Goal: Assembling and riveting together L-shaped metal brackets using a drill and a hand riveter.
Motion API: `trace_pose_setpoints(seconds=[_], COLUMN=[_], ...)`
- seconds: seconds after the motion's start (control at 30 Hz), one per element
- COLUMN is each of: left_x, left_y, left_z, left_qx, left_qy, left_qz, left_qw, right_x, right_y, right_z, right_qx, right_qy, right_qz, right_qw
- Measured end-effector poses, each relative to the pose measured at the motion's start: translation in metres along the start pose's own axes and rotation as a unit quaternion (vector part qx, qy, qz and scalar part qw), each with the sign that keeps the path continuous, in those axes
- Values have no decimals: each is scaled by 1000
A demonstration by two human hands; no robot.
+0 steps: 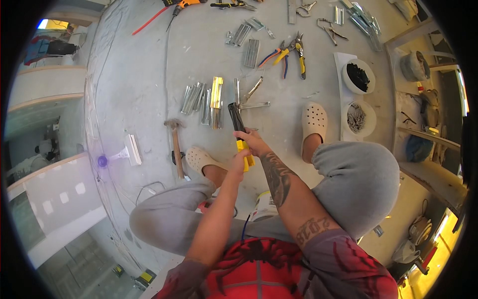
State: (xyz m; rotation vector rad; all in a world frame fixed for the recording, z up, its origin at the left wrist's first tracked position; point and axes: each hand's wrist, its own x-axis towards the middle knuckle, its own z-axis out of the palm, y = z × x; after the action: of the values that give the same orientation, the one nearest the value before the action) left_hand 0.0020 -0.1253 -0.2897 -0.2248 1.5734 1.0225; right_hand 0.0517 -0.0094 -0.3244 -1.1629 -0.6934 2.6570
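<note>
A long black hand tool with yellow handles points away from me, above the floor between my feet. My right hand is closed round its middle, where the black part meets the yellow. Lower down, my left hand grips the yellow handle end. The tool's exact kind is hard to make out. Just beyond its black tip lie locking pliers and a short metal profile, close together. Left of the tip, several cut metal profiles lie side by side, one with a yellow shine.
A hammer lies by my left shoe. Ahead are tin snips, orange-and-blue pliers and further profiles. To the right stand white tubs of black pieces and screws. An orange drill lies far left.
</note>
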Motion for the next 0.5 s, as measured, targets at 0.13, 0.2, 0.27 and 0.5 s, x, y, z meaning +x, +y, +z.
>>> trace_pose_setpoints(seconds=[0.13,0.2,0.27,0.5], left_x=[13,18,25,-45], left_y=[-12,-12,-18,80], left_z=[9,11,-4,0], left_qx=[51,81,115,65], left_qy=[71,102,124,10], left_qz=[58,108,126,-56], left_qw=[995,986,978,996], right_x=[-1,-1,-1,10], right_y=[1,1,6,13], right_z=[0,2,7,-15], right_qx=[13,47,59,91], right_qy=[7,0,-30,-15], right_qz=[-5,-17,-15,13], right_qw=[1000,999,998,996])
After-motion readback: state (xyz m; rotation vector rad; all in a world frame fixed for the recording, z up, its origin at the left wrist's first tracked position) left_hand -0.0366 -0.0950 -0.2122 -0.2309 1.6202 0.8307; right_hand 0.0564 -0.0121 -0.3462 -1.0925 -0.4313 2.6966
